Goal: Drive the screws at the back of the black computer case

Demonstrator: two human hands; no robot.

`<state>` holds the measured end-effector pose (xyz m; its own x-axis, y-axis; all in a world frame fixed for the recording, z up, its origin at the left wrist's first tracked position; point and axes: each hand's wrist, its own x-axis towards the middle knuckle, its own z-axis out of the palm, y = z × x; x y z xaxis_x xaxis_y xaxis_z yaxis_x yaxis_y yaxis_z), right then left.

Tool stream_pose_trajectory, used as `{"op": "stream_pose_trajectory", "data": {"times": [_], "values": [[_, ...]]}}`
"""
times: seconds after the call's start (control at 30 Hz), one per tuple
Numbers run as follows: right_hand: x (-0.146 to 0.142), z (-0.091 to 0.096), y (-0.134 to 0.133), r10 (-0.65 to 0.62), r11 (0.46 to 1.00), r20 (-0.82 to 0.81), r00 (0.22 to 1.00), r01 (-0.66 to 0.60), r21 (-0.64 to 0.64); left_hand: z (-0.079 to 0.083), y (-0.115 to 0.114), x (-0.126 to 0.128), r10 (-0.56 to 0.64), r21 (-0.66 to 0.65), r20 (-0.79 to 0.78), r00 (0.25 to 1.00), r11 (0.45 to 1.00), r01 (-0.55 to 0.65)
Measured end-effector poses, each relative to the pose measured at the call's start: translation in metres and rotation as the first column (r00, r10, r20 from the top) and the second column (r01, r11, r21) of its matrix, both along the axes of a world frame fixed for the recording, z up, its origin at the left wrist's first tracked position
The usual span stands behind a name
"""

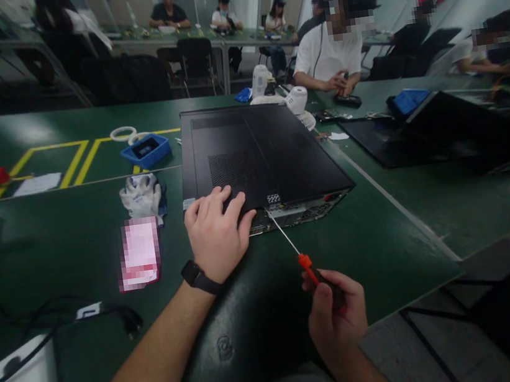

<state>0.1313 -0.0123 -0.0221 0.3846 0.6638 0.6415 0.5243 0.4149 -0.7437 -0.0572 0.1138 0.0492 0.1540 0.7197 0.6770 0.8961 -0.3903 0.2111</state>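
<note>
A black computer case (287,149) lies on its side on the green table, its vented panel facing up and its rear edge toward me. My left hand (220,230) rests with fingers spread on the near left part of that panel, a dark watch on the wrist. In my right hand (336,308) is a screwdriver (310,268) with an orange and dark handle, gripped by the fingers. Its thin shaft points up and away, and the tip meets the case's near edge, just right of my left hand. The exact spot under the tip is too small to make out.
Left of the case are white work gloves (140,196), a pink-edged card (140,253), a blue tray (146,151) and dark cables (131,320). Behind it stand white devices (262,83). Another opened case (473,131) lies to the right. A co-worker (335,49) sits across the table.
</note>
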Motion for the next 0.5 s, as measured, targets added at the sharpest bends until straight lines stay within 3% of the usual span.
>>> {"op": "stream_pose_trajectory", "data": {"times": [0.13,0.3,0.5], "values": [[-0.008,0.012,-0.003,0.049,0.985,-0.174,0.984,-0.077,-0.156,0.0,0.0,0.0,-0.003,-0.002,0.003,1.0,1.0,0.003],[-0.017,0.027,-0.003,0.119,0.972,-0.269,0.956,-0.168,-0.166,0.001,0.0,0.0,-0.006,-0.005,0.009,1.0,1.0,0.006],[-0.016,0.031,-0.011,-0.003,0.92,-0.278,0.961,-0.106,-0.378,-0.002,0.002,0.0,0.006,0.024,-0.011,1.0,1.0,-0.006]]}}
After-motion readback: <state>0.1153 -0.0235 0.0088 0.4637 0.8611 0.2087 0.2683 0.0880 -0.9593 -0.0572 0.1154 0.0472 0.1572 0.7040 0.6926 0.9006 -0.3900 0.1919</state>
